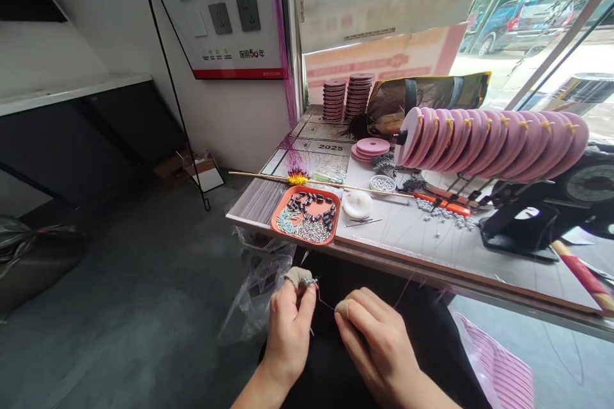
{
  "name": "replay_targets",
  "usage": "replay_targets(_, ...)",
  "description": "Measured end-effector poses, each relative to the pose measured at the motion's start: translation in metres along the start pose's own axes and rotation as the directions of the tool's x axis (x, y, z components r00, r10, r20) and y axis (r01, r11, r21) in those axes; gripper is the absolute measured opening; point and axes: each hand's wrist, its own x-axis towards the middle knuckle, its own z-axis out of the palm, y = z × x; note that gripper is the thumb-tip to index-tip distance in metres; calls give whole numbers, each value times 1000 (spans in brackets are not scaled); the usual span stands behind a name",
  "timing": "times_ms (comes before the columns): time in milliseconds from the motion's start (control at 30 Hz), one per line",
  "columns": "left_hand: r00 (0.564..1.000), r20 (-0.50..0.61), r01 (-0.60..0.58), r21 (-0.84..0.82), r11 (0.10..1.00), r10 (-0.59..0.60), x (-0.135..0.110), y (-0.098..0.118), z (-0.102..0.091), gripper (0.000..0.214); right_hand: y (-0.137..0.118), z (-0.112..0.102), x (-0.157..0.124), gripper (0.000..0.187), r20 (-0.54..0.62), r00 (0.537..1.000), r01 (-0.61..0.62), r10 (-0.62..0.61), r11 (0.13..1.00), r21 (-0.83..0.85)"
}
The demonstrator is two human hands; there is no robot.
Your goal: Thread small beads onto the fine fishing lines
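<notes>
I see a thin thread (327,302), on the near side of the orange tray (316,208), stretching from a small silvery piece (311,282) pinched by the left hand (289,326) to the right hand (377,339), whose fingers pinch it, with pink reels (484,144) right of the tray.

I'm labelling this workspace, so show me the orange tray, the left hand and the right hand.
Orange tray (317,208): head view, on a bare patch of its floor.
Left hand (290,323): head view, middle of the hand.
Right hand (378,332): head view, back of the hand.
</notes>
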Motion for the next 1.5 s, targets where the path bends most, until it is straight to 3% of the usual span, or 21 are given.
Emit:
replay_targets(100, 993, 53, -113, 209, 971, 104, 0, 1, -1, 12, 0, 0, 0, 20, -4, 1000, 7, -7, 1000, -2)
replay_targets(167, 993, 44, -121, 260, 958, 114, 0, 0, -1, 12, -1, -1, 1, 20, -10, 1000, 14, -14, 1000, -4)
replay_targets(433, 990, 18, -141, 246, 959, 141, -3, 5, -1, 9, 0, -1, 3, 23, -35, 999, -21, 21, 1000, -18)
replay_targets(800, 968, 83, -251, 299, 920, 237, -6, 2, -4, 9, 2, -2, 6, 28, -66, 993, -106, 97, 984, -146)
replay_targets(900, 972, 79, -235, 264, 935, 222, -6, 2, -4, 9, 2, -2, 5, 27, -62, 994, -93, 85, 985, -144)
replay_targets(967, 975, 88, -218, 216, 952, 204, -6, 3, -3, 9, 2, -2, 5, 15, -87, 992, -103, 93, 987, -123)
replay_targets(1100, 975, 157, -187, 188, 964, 158, -8, 7, -2, 10, 1, 0, 10, 36, -104, 991, -97, 84, 988, -122)
replay_targets(1167, 984, 133, -136, 145, 980, 117, -8, 6, -1, 13, 0, 1, 13, 23, -63, 998, -37, 27, 984, -172)
replay_targets(1300, 994, 80, 89, -174, 981, -76, -5, 5, 0, 21, -1, 3, 13, 36, -20, 999, 28, -35, 962, -272)
replay_targets(1400, 982, 93, 186, -341, 921, -163, 0, 8, 0, 21, 0, 5, 8, 27, -34, 999, -6, -2, 973, -231)
replay_targets(1500, 993, 61, 115, -227, 967, -104, 2, 10, -2, 22, 1, 5, 4, 33, -88, 994, -83, 68, 979, -185)
